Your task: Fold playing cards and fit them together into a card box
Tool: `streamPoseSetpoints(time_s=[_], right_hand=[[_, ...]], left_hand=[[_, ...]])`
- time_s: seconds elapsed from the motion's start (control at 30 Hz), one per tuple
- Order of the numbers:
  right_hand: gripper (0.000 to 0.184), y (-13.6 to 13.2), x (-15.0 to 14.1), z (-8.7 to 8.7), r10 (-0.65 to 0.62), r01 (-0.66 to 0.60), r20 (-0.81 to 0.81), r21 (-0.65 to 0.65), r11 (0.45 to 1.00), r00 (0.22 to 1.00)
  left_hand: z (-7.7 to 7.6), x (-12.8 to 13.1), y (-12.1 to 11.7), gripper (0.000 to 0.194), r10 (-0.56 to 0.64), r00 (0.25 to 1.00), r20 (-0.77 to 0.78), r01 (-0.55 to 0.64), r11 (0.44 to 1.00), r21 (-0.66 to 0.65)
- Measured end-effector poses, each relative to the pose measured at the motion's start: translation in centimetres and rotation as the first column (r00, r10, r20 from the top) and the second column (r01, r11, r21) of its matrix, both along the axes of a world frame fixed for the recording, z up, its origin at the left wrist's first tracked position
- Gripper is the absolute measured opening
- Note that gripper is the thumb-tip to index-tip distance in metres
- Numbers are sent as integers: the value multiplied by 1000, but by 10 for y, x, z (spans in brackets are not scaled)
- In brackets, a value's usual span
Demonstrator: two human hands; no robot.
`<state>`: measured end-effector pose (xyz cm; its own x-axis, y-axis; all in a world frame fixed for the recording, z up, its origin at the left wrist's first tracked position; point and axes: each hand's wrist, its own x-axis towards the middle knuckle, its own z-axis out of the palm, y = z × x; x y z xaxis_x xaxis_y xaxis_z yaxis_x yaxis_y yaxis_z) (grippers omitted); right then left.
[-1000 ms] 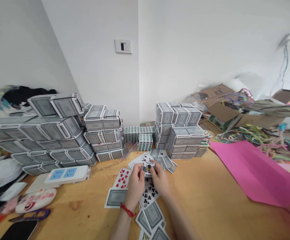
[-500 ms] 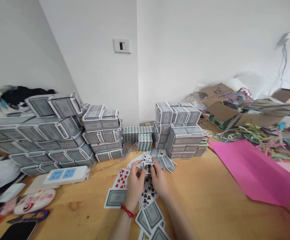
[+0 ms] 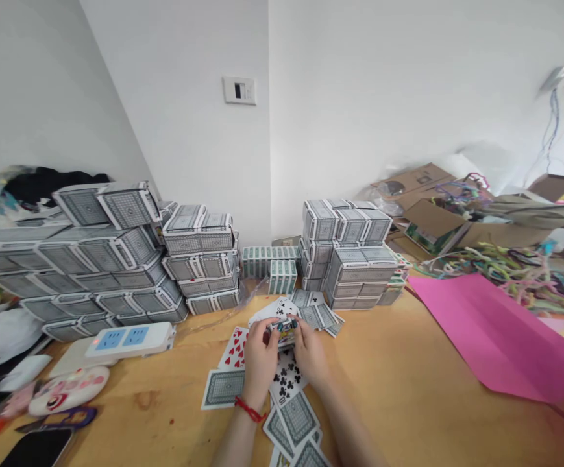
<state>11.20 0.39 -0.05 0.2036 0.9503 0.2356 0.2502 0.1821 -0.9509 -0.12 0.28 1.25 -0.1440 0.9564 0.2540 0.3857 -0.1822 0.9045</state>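
Note:
My left hand (image 3: 261,353) and my right hand (image 3: 309,350) meet at the middle of the table, both closed on a playing card (image 3: 287,332) pinched between the fingertips. Part of that card is covered by my fingers, and its shape looks bent. Beneath the hands lies a ten of clubs (image 3: 289,379), face up. Left of them are a red hearts card (image 3: 234,348) and a face-down card (image 3: 223,389). Toward me, several face-down cards (image 3: 297,418) overlap between my forearms. Beyond the fingers, more cards (image 3: 317,316) lie spread on the wood.
Stacked blocks made of folded cards stand at left (image 3: 116,253) and right (image 3: 362,272), with small green-patterned blocks (image 3: 282,277) between. A power strip (image 3: 130,342), a phone (image 3: 38,449) and a cutter (image 3: 62,420) lie left. Pink paper (image 3: 496,337) and tangled cords (image 3: 510,279) are right.
The card between my fingertips has tilted, now showing a coloured face and a pale edge. Both hands stay in nearly the same place; the cards on the table have not moved.

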Motion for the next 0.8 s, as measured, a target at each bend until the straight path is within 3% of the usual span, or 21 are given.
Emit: streamPoseSetpoints(time_s=[0.17,0.3,0.53,0.8], right_hand=[[35,1,2,4,113,-138,-172,-141,980,979],[32,0,2,7,121,-188,-327,-183,965,937],[21,1,3,3,23,-275,-698,-250,928,715],[19,1,4,4,91,-404,-778,-219,888,622]], left_hand=[[0,0,-1,24,9,999,52,-7,999,-43],[-1,0,-1,27,5,998,68,-3,999,-41],[-1,1,1,27,7,998,55,-4,998,-57],[-4,1,1,24,-78,993,83,82,996,-46]])
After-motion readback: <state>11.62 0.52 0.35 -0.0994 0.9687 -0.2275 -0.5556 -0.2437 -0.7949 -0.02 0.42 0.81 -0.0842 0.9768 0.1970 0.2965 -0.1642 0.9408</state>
